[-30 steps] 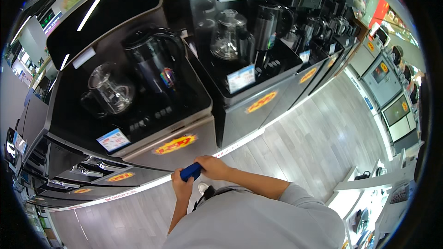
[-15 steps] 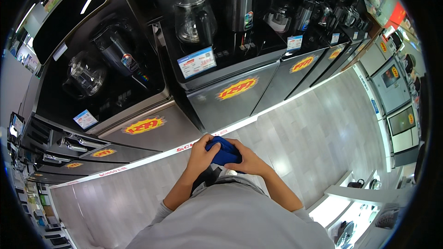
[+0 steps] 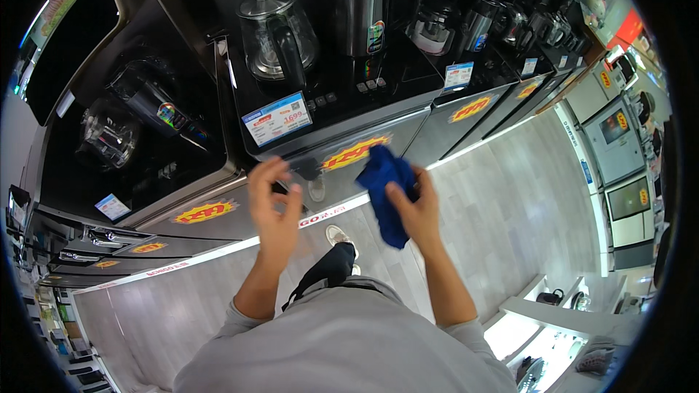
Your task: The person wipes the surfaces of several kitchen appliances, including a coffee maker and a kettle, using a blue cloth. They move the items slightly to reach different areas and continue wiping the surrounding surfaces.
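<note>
My right hand [image 3: 424, 212] grips a crumpled dark blue cloth [image 3: 384, 183], thumb on top, and the cloth droops below the fingers. It hangs in front of the grey cabinet face, by a yellow and red starburst sticker [image 3: 355, 153]. My left hand [image 3: 273, 212] is raised at the cabinet's front edge with curled fingers apart and nothing in it, slightly blurred. Just beyond it, a price card [image 3: 278, 119] stands at the edge of the black glossy top [image 3: 335, 105]. On that top are a glass kettle [image 3: 263, 47] with a black handle and a dark jug-like kettle [image 3: 358, 18].
To the left, a second black-topped unit [image 3: 65, 175] bears a glass pot [image 3: 109, 137] and a dark kettle [image 3: 156, 102]. Similar units with kettles run off to the right. White shelving [image 3: 542, 309] stands at lower right. My shoe [image 3: 339, 236] is on the grey floor [image 3: 502, 189].
My hands have parted and moved forward toward the cabinet. The cloth, bunched between both hands before, now hangs looser in the right hand alone; the left has let go. The view has come closer to the counter.
</note>
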Tool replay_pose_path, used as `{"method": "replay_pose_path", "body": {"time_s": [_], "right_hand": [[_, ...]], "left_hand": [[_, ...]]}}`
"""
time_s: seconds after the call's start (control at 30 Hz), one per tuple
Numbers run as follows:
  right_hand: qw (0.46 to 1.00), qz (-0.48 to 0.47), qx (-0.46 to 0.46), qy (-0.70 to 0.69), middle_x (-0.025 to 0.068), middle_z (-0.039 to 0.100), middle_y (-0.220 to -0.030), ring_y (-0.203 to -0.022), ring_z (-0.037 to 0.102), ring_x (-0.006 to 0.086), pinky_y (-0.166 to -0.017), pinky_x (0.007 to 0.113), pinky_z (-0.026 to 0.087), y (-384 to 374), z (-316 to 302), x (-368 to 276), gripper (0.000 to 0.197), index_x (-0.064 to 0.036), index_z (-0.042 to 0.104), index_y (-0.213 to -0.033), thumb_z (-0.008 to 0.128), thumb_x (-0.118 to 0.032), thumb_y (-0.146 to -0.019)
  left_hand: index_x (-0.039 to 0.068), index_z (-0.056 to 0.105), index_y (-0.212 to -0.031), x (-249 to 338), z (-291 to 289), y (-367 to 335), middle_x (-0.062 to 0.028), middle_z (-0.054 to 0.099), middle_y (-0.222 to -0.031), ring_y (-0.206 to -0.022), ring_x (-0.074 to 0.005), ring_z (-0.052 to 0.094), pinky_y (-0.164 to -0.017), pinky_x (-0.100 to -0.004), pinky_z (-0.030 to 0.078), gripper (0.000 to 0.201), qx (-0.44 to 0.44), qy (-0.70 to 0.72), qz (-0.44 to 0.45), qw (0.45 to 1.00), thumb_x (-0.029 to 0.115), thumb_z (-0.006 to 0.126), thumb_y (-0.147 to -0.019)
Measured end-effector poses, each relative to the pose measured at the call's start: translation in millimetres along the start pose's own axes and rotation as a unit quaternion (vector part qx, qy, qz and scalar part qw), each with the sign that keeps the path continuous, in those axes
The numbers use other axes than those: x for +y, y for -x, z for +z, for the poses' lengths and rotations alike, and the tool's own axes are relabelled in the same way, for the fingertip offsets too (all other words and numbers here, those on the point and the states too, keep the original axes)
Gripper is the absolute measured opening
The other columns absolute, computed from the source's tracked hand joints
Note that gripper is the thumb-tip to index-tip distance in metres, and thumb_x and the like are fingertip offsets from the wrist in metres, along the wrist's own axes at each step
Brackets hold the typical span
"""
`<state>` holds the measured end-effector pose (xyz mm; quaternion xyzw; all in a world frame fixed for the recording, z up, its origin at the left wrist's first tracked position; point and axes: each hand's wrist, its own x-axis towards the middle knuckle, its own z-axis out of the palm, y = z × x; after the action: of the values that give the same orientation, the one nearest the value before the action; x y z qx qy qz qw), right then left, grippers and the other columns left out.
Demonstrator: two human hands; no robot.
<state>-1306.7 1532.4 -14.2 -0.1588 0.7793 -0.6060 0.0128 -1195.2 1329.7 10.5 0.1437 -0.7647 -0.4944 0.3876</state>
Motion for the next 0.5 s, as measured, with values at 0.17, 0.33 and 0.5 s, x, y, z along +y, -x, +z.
{"method": "replay_pose_path", "body": {"time_s": [0.17, 0.33, 0.5], "right_hand": [[0.977, -0.09, 0.122, 0.147, 0.0216, 0.063, -0.099, -0.091, 0.062, 0.0293, -0.08, 0.036, 0.048, -110.5, -22.3, -27.0, 0.047, 0.003, 0.053, -0.114, 0.071, -0.027, -0.083], [0.891, -0.146, 0.203, 0.378, 0.0161, 0.055, -0.111, -0.098, 0.06, 0.0353, -0.077, 0.042, 0.051, -200.7, -19.1, -32.7, 0.046, -0.0028, 0.052, -0.118, 0.068, -0.027, -0.082], [0.84, -0.054, 0.094, 0.532, 0.0175, 0.056, -0.113, -0.101, 0.06, 0.0357, -0.078, 0.045, 0.052, -239.8, -2.1, -18.1, 0.047, -0.0008, 0.054, -0.118, 0.065, -0.03, -0.084]], "left_hand": [[0.009, 0.054, -0.124, -18.2, -14.5, -44.1, -0.0075, 0.046, -0.132, -0.099, -0.0121, 0.052, -0.07, -0.0223, 0.045, 0.04, 0.144, -0.111, 0.018, 0.983, 0.002, 0.063, -0.085], [0.007, 0.053, -0.126, -41.8, -25.2, -64.9, -0.01, 0.046, -0.131, -0.091, -0.0122, 0.054, -0.062, -0.021, 0.044, 0.043, 0.081, -0.101, -0.043, 0.991, 0.006, 0.064, -0.085], [0.002, 0.059, -0.12, -56.7, -31.6, -73.2, -0.0094, 0.056, -0.117, -0.077, -0.0093, 0.054, -0.057, -0.0195, 0.041, 0.037, 0.024, -0.046, -0.109, 0.993, 0.01, 0.067, -0.086]]}}
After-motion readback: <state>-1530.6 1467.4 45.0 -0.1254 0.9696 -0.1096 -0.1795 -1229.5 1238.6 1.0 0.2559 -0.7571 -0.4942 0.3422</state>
